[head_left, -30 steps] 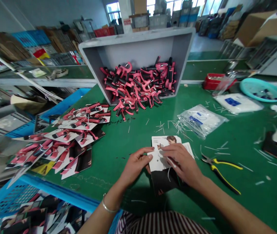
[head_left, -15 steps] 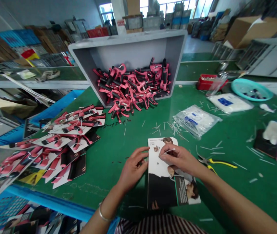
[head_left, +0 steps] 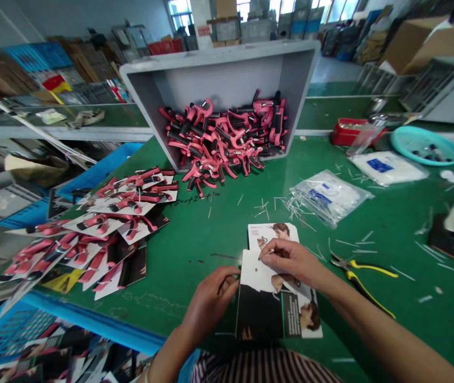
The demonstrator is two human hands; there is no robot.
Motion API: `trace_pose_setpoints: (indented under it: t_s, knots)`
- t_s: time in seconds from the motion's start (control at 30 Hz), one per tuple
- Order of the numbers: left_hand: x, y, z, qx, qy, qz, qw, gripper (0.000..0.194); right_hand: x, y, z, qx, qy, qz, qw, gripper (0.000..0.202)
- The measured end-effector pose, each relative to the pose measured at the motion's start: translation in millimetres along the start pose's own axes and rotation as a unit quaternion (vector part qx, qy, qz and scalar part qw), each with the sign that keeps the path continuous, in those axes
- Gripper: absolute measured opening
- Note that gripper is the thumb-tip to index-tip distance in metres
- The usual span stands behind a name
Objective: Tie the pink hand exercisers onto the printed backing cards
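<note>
Printed cards (head_left: 261, 311) lie stacked in front of me, the top one shifted down so that the card beneath shows above it. My left hand (head_left: 214, 292) touches the left edge of the cards, its fingers curled together; whether it grips an edge is hidden. My right hand (head_left: 286, 260) rests over the upper part of the top card, thumb and forefinger pinched near a small hole. What the pinch holds is too small to make out. Pliers with yellow and black handles (head_left: 354, 274) lie right of the cards. White ties (head_left: 264, 208) are scattered beyond them.
A grey crate (head_left: 227, 56) tipped on its side holds pink and black clamps (head_left: 227, 135). Carded clamps (head_left: 131, 205) are piled at the left. A plastic bag (head_left: 332, 197), a red box (head_left: 350, 132) and a turquoise tray (head_left: 426, 146) are at the right. A blue basket (head_left: 31, 324) stands lower left.
The top card has slid down and left, uncovering the one beneath. My left hand has moved down slightly. The white tie seen in my right fingers no longer shows clearly. The view has shifted slightly.
</note>
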State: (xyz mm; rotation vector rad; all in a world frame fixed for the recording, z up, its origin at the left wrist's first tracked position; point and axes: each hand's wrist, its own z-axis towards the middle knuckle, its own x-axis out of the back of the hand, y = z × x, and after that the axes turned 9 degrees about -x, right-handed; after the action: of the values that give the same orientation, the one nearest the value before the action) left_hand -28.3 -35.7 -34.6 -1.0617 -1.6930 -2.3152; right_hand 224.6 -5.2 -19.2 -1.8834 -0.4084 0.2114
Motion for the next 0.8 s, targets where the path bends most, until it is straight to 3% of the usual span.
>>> trace_pose_setpoints:
  t_s: [0.2,0.27,0.43,0.6,0.8]
  knots:
    - [14.9,13.7,-5.7,-0.095,-0.129,-0.166,0.973,0.026,-1.9,-0.8,11.2,0.016,-0.007,0.019,1.000,0.023]
    - [10.9,10.1,-2.3,-0.097,-0.095,-0.127,0.982,0.024,-2.0,-1.7,12.3,0.016,-0.020,0.019,0.999,0.021]
    - [-11.0,-8.3,12.7,-0.060,0.072,0.000,0.996,0.021,-5.8,-0.3,11.4,0.040,0.000,-0.015,0.999,0.020]
    - [-28.8,-15.4,21.1,-0.063,0.077,-0.084,0.991,0.026,-8.8,-0.7,7.8,0.078,0.013,-0.090,0.993,0.022]
    - [-36.7,-16.3,16.5,-0.087,0.081,-0.136,0.984,0.024,-7.3,-2.7,0.0,0.063,0.005,-0.119,0.991,0.022]
